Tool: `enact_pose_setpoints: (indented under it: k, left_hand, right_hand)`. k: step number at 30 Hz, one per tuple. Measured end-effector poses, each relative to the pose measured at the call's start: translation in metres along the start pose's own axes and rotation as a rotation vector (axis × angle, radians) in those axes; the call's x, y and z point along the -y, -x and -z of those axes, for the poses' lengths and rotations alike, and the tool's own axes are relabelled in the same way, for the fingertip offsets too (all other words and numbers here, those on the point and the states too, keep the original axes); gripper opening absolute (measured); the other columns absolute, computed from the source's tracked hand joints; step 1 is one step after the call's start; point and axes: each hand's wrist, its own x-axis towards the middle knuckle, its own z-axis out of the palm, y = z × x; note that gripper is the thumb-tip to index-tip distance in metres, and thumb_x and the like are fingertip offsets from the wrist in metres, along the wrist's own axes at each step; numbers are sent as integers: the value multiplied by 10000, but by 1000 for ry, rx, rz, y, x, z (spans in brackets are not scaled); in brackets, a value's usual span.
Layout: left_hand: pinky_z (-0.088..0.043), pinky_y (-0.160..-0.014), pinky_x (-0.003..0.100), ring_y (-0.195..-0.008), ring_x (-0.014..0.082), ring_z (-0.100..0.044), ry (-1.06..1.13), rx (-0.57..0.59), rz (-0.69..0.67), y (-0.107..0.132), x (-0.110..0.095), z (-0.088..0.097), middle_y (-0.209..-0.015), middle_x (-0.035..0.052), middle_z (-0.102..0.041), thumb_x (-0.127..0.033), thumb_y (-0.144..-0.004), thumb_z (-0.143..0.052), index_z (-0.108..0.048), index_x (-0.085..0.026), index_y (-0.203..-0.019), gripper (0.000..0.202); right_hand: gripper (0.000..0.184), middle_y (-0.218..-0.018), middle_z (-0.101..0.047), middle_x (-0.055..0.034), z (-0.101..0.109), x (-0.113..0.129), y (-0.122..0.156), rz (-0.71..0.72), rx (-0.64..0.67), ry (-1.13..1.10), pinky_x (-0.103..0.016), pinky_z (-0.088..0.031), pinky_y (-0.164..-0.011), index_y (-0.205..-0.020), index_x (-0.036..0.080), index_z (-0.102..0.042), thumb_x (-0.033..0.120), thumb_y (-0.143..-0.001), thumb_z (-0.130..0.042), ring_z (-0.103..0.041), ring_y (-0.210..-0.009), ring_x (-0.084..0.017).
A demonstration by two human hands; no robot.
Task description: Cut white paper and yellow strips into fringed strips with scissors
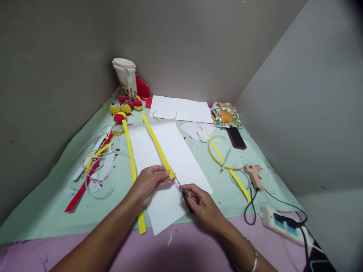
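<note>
My left hand point(153, 182) pinches the near end of a long yellow strip point(156, 144), which slants away from me above a white paper sheet point(181, 151). In my right hand point(200, 202) is a pair of scissors with black handles point(187, 203); the fingers are wrapped around them. The thin blades point up and left and meet the strip's near end, close to my left fingertips. How far the blades are apart is too small to tell. A second yellow strip point(129, 151) lies along the sheet's left side, passing under my left wrist.
Paper scraps, a red strip point(78, 198) and curled strips lie left. Red and yellow balls point(120, 108) sit before a white bucket point(124, 77). On the right are a phone point(236, 138), a pen point(226, 160), a glue gun point(254, 175), its cord, and a power strip point(285, 226).
</note>
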Motion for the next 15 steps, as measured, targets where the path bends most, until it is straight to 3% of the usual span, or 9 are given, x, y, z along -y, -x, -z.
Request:
enact_pose_setpoints:
  k: [6,15]
  left_hand:
    - [-591,-716,246,-747,192,-742,15,5,3,1,-1,0,-784,95,-713,-59,-789,-655,-605,-109,-804,72]
    - [-608,-647,288,-695,194,-729,13,2,-1,1,-1,-1,-706,49,-677,-88,-809,-647,-596,-126,-807,63]
  right_hand:
    - [288,-686,-443,55,-1,-4,-2,-42,-4,-174,-241,-378,-538,-1156,182,-582,334,-915,-544,-420,-556,-103]
    - [286,-691,-472,50,0,-5,1,-4,5,-49,-248,-380,-579,-1173,188,-600,198,-901,-512,-464,-602,-113]
